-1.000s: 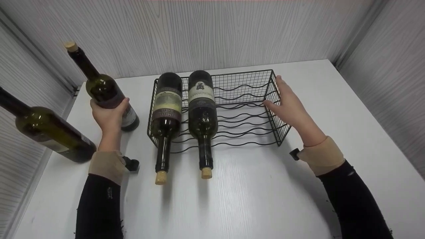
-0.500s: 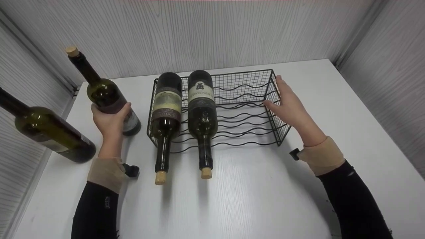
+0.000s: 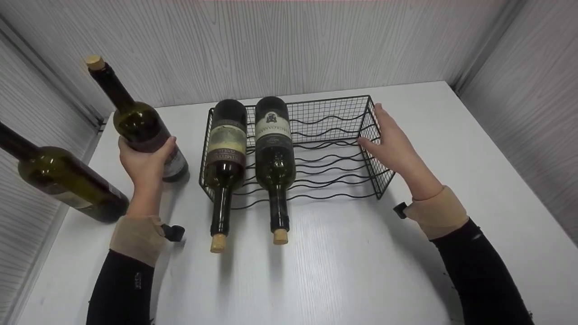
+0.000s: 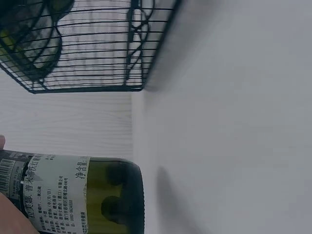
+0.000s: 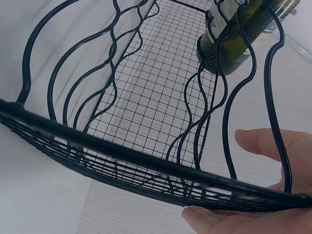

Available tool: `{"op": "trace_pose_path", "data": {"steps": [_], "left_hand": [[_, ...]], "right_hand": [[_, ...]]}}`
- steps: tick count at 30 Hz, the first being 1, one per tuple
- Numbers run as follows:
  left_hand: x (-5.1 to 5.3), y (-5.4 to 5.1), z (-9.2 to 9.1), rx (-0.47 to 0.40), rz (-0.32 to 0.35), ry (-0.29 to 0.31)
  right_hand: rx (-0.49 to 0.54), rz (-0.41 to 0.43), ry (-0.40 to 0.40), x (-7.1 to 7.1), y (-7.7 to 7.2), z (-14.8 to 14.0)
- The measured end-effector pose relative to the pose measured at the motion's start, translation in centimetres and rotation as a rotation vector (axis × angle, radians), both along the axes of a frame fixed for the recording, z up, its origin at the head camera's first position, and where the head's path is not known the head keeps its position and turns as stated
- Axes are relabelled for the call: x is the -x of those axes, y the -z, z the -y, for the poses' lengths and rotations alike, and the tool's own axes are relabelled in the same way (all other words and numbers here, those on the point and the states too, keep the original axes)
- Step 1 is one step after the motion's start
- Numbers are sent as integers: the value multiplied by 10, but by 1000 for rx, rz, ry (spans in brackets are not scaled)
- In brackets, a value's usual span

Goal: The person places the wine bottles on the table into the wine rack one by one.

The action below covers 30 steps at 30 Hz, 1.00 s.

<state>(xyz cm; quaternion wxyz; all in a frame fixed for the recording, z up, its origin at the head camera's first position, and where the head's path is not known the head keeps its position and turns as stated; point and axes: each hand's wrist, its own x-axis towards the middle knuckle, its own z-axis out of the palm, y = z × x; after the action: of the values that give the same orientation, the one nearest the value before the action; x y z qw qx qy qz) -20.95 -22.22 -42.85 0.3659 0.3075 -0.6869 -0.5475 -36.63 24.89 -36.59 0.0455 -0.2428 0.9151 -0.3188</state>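
Observation:
My left hand (image 3: 143, 160) grips a dark wine bottle (image 3: 140, 122) round its lower body, left of the rack. The bottle is corked and leans, neck toward the back left; in the left wrist view its labelled lower end (image 4: 73, 192) shows. A gap separates it from the black wire wine rack (image 3: 332, 183). Two corked bottles lie in the rack's left part, a yellow-labelled bottle (image 3: 227, 140) and a white-labelled bottle (image 3: 273, 131), necks toward me. My right hand (image 3: 397, 149) holds the rack's right end panel between thumb and fingers; the right wrist view shows the thumb (image 5: 256, 141).
Another green wine bottle (image 3: 67, 180) stands at the far left, close to my left forearm. The white table (image 3: 316, 271) extends in front of the rack. Grey wood-grain panels (image 3: 289, 45) rise at the back and both sides.
The bottle in my left hand dips slightly toward me, then shifts back up and a little left. My left forearm moves slightly left. My right hand and the rack stay practically in place.

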Motion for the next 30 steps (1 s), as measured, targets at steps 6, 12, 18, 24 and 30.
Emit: {"op": "trace_pose_path", "data": {"steps": [6, 12, 18, 24, 30], "left_hand": [[-4, -24, -3, 122, -27, -1], [-4, -37, -6, 216, -108, 4], [-1, -45, -9, 237, -199, 12], [3, -49, -12, 267, -282, -12], [8, -54, -20, 363, -386, -18]], "right_hand": [[6, -14, 10, -1, -1, 2], [9, -10, 5, 0, 0, 1], [17, 1, 3, 1, 0, 0], [7, 9, 2, 1, 0, 0], [3, 5, 5, 1, -1, 0]]}}
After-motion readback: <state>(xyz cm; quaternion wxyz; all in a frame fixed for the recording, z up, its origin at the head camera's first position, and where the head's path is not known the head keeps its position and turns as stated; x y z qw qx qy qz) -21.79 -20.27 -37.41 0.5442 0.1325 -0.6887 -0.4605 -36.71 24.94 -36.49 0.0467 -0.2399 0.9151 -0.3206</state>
